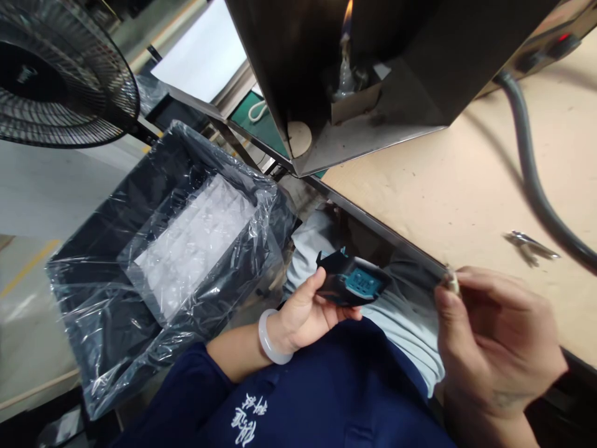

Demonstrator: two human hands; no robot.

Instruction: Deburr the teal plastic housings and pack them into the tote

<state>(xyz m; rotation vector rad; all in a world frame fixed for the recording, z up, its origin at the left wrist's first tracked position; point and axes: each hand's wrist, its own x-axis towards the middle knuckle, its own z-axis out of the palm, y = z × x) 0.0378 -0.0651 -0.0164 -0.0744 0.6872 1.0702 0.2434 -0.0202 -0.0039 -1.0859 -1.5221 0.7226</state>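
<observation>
Above my lap, my left hand (305, 311) grips a black plastic housing (333, 283) with a teal inner part (366, 283) facing up. A pale bracelet circles that wrist. Over the table's front edge, my right hand (501, 333) pinches a small, pale, blurred piece (451, 280) between thumb and forefinger; its kind I cannot make out. The two hands are apart. Farther back, a small glass burner (346, 78) with a lit flame (347, 22) stands inside a dark metal enclosure (396, 134).
A black crate (116, 205) lined with clear plastic, holding a pale sheet (196, 230), stands at the left. A fan (60, 81) is beyond it. On the wooden tabletop (457, 180) lie small metal clippers (534, 244) and a thick grey cable (532, 162).
</observation>
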